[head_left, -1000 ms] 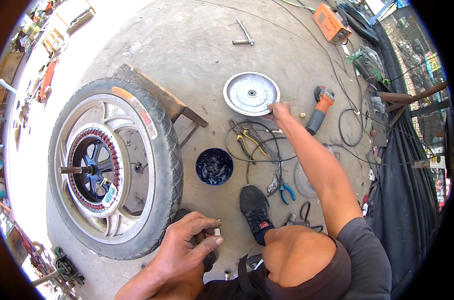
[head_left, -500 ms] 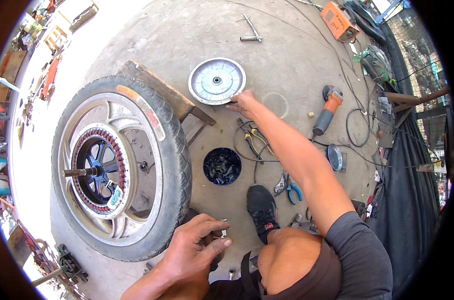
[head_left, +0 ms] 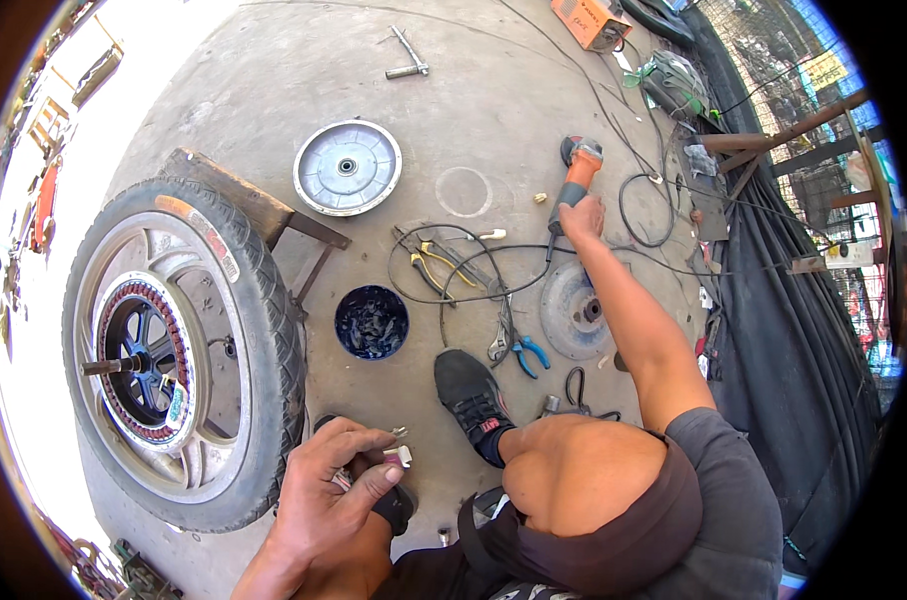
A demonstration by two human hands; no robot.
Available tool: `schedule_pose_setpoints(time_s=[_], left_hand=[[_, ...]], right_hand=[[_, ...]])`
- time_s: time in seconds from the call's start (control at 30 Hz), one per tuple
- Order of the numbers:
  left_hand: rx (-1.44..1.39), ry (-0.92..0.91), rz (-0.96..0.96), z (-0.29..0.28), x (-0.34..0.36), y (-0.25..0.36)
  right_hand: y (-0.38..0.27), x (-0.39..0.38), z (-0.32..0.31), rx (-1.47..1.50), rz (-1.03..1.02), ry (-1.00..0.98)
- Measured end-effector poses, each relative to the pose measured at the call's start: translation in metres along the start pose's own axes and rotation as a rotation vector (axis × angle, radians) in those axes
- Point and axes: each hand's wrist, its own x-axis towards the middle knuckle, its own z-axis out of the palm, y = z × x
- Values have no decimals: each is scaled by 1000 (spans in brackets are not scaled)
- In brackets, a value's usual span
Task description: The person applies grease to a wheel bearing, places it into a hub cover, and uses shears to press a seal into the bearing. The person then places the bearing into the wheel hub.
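My right hand (head_left: 581, 218) is wrapped round the rear body of an orange and dark grey angle grinder (head_left: 577, 178) lying on the floor at the right. Near my knee, my left hand (head_left: 324, 485) pinches a small white plug connector (head_left: 400, 457) between thumb and fingers; a tiny metal piece (head_left: 402, 432) shows just above it. To the left of that hand stands a spoked wheel with a tyre (head_left: 264, 330), its copper-wound stator (head_left: 179, 335) and axle exposed. A round metal hub cover (head_left: 319, 178) lies on the floor ahead.
A dark bowl (head_left: 340, 322) holds dark scraps. Yellow-handled pliers (head_left: 436, 272), blue pliers (head_left: 531, 358) and a looped power cord (head_left: 494, 290) lie before my shoe (head_left: 469, 395). A round metal disc (head_left: 566, 318) sits under my right forearm. Farther off are a T-handled tool (head_left: 407, 72) and an orange machine (head_left: 589, 22).
My right hand has left the hub cover's rim and moved right onto the angle grinder. My left hand still pinches the connector. The view has swung to the right.
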Motion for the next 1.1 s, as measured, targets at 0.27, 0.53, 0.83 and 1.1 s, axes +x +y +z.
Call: schedule_pose_setpoints(time_s=[0.27, 0.53, 0.83, 1.1], left_hand=[[4, 19, -20, 4, 10, 0], [19, 37, -35, 7, 19, -3], [15, -11, -65, 13, 25, 8], [8, 16, -39, 8, 17, 3]], right_hand=[[24, 12, 13, 86, 230, -393], [2, 22, 11, 519, 496, -504], [3, 26, -15, 1102, 715, -714], [19, -28, -10, 578, 390, -516]])
